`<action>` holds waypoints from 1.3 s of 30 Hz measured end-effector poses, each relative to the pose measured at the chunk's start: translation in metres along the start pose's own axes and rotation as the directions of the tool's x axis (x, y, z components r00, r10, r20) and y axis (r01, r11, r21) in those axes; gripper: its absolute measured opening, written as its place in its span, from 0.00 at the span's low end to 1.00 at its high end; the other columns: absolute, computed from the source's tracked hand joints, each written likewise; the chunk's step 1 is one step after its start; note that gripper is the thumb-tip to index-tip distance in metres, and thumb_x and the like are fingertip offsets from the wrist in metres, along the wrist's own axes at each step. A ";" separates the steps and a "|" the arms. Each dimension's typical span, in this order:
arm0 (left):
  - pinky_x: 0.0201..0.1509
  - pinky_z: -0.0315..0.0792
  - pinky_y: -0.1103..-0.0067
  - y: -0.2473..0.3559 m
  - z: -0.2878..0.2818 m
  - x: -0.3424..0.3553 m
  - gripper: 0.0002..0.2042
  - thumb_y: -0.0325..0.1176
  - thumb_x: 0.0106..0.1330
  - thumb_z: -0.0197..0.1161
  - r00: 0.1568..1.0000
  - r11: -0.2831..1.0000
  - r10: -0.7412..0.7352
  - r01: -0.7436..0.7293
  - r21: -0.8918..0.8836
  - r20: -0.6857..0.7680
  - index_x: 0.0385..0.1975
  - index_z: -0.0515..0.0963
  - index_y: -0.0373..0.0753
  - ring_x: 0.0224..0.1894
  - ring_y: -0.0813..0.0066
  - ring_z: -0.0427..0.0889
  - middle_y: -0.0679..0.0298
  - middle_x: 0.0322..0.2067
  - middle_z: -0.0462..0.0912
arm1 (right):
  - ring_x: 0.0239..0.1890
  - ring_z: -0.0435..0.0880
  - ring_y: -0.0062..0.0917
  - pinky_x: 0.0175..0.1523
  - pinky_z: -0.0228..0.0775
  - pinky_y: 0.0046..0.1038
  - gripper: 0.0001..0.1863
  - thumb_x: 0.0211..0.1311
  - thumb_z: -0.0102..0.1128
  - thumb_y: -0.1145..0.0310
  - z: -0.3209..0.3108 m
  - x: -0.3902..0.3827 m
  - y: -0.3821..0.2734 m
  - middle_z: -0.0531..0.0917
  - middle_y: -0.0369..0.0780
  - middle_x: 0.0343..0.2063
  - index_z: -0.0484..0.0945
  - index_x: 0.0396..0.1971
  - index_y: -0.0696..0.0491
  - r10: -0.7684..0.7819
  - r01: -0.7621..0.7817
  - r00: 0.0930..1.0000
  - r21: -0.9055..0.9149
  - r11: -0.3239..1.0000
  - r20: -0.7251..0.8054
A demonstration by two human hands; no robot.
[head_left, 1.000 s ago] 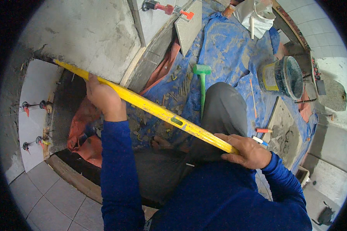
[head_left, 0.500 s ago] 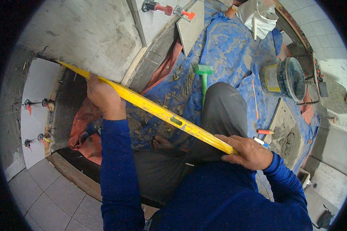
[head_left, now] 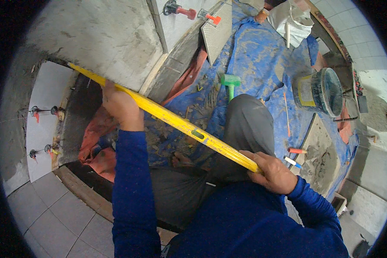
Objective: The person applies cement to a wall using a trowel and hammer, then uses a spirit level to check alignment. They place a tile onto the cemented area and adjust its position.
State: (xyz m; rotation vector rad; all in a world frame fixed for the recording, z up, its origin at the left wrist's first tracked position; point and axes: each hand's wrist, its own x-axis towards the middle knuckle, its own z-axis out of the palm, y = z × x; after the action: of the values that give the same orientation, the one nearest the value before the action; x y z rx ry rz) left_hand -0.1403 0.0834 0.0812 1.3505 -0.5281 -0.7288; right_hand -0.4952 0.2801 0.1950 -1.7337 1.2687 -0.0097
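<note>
A long yellow spirit level (head_left: pixel 172 118) runs slantwise across the view, from the left-hand tile to my lap. My left hand (head_left: pixel 124 107) is closed around its upper left part, beside the corner of the bare cement wall (head_left: pixel 103 38). Its near right end sits in the closed fingers of my right hand (head_left: pixel 276 173), above my thigh. The level's far end lies by the upper edge of a pale wall tile (head_left: pixel 41 133), against the underside of the cement wall. Several red and black tile levelling clips (head_left: pixel 54 111) stick out along that tile.
A blue tarp (head_left: pixel 262 60) with mortar crumbs covers the floor. On it are a green mallet (head_left: pixel 231 81), a dark bucket (head_left: pixel 331 92), a mortar-smeared board (head_left: pixel 320 150) and two markers. A notched-mortar tile (head_left: pixel 218 32) leans by the wall; a white sack (head_left: pixel 290 21) stands behind.
The whole view has shifted slightly, so things appear a little to the right. Both hands keep their hold on the level, which has barely moved.
</note>
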 end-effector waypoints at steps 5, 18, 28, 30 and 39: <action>0.62 0.72 0.69 -0.001 -0.001 0.000 0.24 0.40 0.79 0.47 0.999 0.999 0.039 -0.040 0.022 0.019 0.60 0.72 0.21 0.56 0.56 0.81 0.45 0.57 0.79 | 0.43 0.83 0.50 0.50 0.78 0.46 0.37 0.60 0.65 0.70 0.012 0.000 0.003 0.80 0.49 0.39 0.67 0.71 0.47 -0.029 0.018 0.994 -0.110 0.994 -0.104; 0.60 0.75 0.66 -0.006 -0.004 0.007 0.22 0.39 0.78 0.46 0.996 0.992 0.084 -0.084 0.095 0.002 0.58 0.75 0.24 0.55 0.55 0.83 0.47 0.56 0.81 | 0.43 0.83 0.50 0.51 0.78 0.46 0.39 0.56 0.66 0.71 0.009 0.000 -0.001 0.81 0.49 0.39 0.67 0.71 0.46 -0.002 -0.009 0.996 -0.119 0.993 -0.093; 0.61 0.71 0.70 -0.007 -0.004 0.006 0.23 0.39 0.80 0.47 0.995 0.979 0.104 -0.104 0.172 0.011 0.59 0.73 0.20 0.54 0.58 0.81 0.46 0.56 0.80 | 0.45 0.82 0.52 0.51 0.76 0.45 0.36 0.55 0.63 0.73 0.007 0.000 -0.001 0.81 0.51 0.40 0.70 0.68 0.52 0.003 -0.011 0.996 -0.097 0.995 -0.089; 0.61 0.71 0.70 -0.005 -0.003 0.006 0.23 0.38 0.80 0.47 1.000 0.997 0.024 -0.024 0.074 -0.006 0.59 0.73 0.20 0.54 0.58 0.81 0.47 0.56 0.80 | 0.45 0.82 0.52 0.51 0.76 0.45 0.36 0.55 0.63 0.73 0.007 0.000 0.000 0.81 0.50 0.40 0.70 0.68 0.51 -0.002 -0.005 0.996 -0.073 0.997 -0.092; 0.58 0.74 0.68 -0.008 -0.003 0.010 0.22 0.38 0.79 0.47 1.000 1.000 0.014 -0.014 0.000 -0.021 0.56 0.75 0.23 0.51 0.57 0.82 0.47 0.53 0.81 | 0.43 0.83 0.50 0.49 0.78 0.46 0.39 0.56 0.69 0.70 0.007 0.000 0.002 0.81 0.49 0.39 0.67 0.70 0.47 -0.039 0.026 0.994 -0.122 0.992 -0.102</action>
State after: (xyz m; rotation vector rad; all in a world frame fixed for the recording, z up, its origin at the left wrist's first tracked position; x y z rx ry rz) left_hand -0.1324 0.0777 0.0718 1.3513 -0.5205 -0.7023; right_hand -0.4930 0.2850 0.1895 -1.8780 1.3401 -0.0444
